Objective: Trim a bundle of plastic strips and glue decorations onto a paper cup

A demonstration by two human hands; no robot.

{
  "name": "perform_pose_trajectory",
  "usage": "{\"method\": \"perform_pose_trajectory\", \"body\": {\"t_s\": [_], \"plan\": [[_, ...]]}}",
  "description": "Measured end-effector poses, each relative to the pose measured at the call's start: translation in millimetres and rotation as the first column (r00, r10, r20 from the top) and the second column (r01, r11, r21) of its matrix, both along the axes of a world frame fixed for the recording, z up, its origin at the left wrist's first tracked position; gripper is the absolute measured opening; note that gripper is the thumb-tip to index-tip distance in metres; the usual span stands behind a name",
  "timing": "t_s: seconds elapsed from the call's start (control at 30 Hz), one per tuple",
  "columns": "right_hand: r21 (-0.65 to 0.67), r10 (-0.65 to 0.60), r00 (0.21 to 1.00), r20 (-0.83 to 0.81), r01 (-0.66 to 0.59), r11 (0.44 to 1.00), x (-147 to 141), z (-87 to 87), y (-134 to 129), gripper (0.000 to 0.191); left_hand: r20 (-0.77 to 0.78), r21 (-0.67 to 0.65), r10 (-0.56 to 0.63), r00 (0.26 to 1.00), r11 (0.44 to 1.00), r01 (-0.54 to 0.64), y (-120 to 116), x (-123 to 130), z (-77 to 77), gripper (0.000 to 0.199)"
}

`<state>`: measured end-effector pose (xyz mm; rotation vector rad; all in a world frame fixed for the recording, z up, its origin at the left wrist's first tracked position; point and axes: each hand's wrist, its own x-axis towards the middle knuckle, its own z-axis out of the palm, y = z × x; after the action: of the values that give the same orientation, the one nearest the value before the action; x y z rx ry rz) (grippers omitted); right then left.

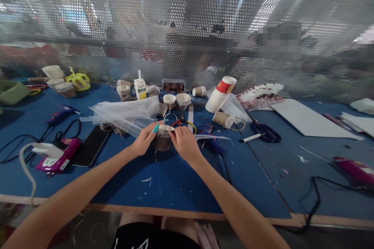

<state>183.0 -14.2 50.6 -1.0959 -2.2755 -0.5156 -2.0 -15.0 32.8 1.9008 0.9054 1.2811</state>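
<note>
A small paper cup (163, 142) with a brown wrapping around its side is between my two hands, close above the blue table. My left hand (145, 139) grips its left rim, with the teal-nailed thumb against the edge. On the right side, the bent fingers of my right hand (186, 144) are closed at the rim; their tips are partly hidden. Thin white strands (212, 137) stick out to the right beyond my right hand. Just behind the cup lie red and yellow handles (191, 125). A blue glue gun (213, 142) lies right of my right hand.
Left are a white strand bundle (125, 112), phone (92, 147), magenta power strip (62, 155) and another glue gun (60, 115). Wrapped cups (182, 102), a drink carton (140, 88) and stacked paper cups (216, 100) stand behind. Scissors (267, 132) lie right. A perforated metal screen (187, 27) bounds the back.
</note>
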Motion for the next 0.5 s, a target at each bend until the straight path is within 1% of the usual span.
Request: {"method": "perform_pose_trajectory", "body": {"t_s": [0.07,0.1,0.23,0.3,0.33,0.37,0.5], "plan": [[-0.006,0.007,1.0,-0.007,-0.007,1.0,-1,0.0,-1,0.03,0.041,-0.022,-0.006,0.999,1.0,0.007,-2,4,-1.2,0.041],[-0.007,0.011,1.0,-0.004,-0.011,1.0,-1,0.1,-1,0.03,0.045,-0.036,0.013,0.999,0.999,-0.011,-3,7,-2.1,0.041],[-0.005,0.01,1.0,0.024,-0.01,1.0,-1,0.5,-2,0.029,-0.017,-0.076,0.187,0.982,0.979,-0.188,-6,14,-2.9,0.04],[-0.024,0.003,1.0,0.013,-0.003,1.0,0,0.4,-2,0.027,-0.048,-0.104,0.242,0.969,0.964,-0.246,-6,14,-1.3,0.04],[-0.042,0.006,1.0,0.008,-0.006,0.999,1,0.4,-1,0.027,-0.051,-0.134,0.239,0.97,0.961,-0.244,-5,13,-0.2,0.041],[-0.06,0.009,1.0,0.005,-0.009,0.998,1,0.5,-1,0.027,-0.043,-0.172,0.213,0.976,0.961,-0.217,-4,12,0.8,0.043],[-0.11,0.006,1.0,-0.012,-0.007,0.994,7,5.1,2,0.035,0.083,-0.321,0.078,0.993,0.946,-0.048,-2,8,3.8,0.05]]}}
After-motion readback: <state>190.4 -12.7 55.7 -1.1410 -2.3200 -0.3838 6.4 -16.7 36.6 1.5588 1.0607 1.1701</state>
